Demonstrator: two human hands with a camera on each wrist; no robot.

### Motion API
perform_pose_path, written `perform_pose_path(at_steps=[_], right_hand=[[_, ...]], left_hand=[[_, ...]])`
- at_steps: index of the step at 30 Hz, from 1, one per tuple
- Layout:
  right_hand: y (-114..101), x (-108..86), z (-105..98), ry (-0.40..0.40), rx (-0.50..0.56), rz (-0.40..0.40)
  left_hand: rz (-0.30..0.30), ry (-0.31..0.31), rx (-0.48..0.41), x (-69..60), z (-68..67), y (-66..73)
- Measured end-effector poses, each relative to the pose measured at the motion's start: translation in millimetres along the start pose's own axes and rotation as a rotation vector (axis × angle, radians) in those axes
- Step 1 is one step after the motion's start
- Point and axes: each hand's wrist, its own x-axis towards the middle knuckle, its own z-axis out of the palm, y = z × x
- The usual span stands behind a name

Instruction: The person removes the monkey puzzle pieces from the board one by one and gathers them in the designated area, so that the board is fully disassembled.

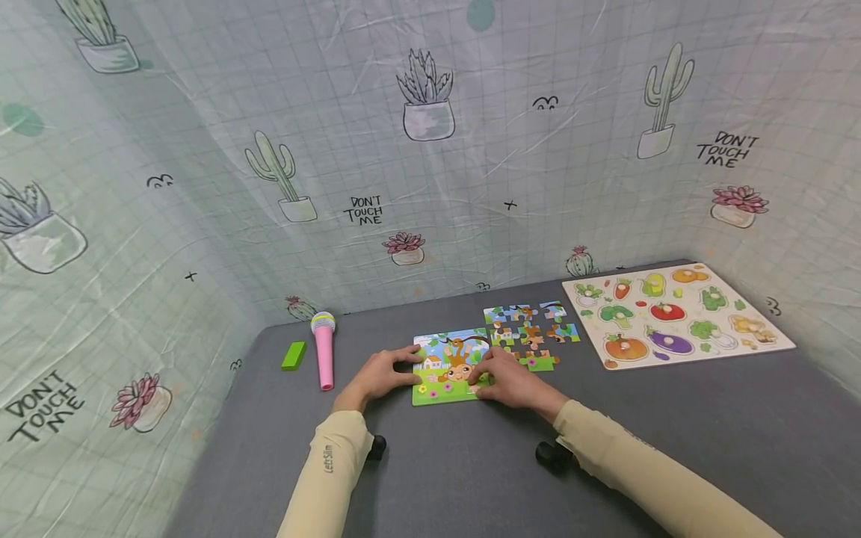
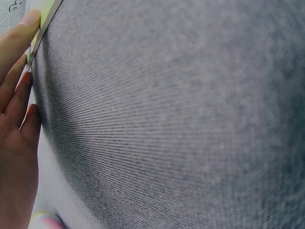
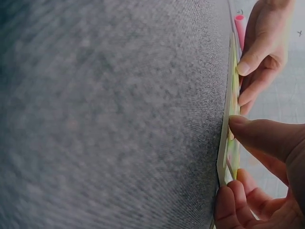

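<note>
A jigsaw puzzle board [image 1: 440, 396] with a monkey picture lies flat in the middle of the table. My left hand [image 1: 382, 373] rests on its left edge, fingers and thumb fairly straight and spread apart. Over the board's lower right corner, my right hand [image 1: 514, 381] pinches a small puzzle piece [image 3: 230, 167], which is tilted against the board in the right wrist view. The fingers cover most of that piece. Several loose puzzle pieces [image 1: 531, 338] lie in a group just beyond the right hand. In the left wrist view, the left fingertips [image 2: 31, 18] touch the board's edge.
A wooden vegetable puzzle board [image 1: 608, 364] lies at the back right. On the left are a pink toy microphone [image 1: 325, 359] and a green block [image 1: 294, 356]. A cactus-print cloth [image 1: 464, 187] hangs behind the grey table [image 1: 457, 478].
</note>
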Motion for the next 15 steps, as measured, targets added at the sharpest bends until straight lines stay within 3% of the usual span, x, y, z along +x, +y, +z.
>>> perform_pose_path(at_steps=[15], right_hand=[[-1.5, 1.5, -0.7, 0.055, 0.008, -0.03]], left_hand=[[0.0, 0.0, 0.001, 0.8, 0.3, -1.1]])
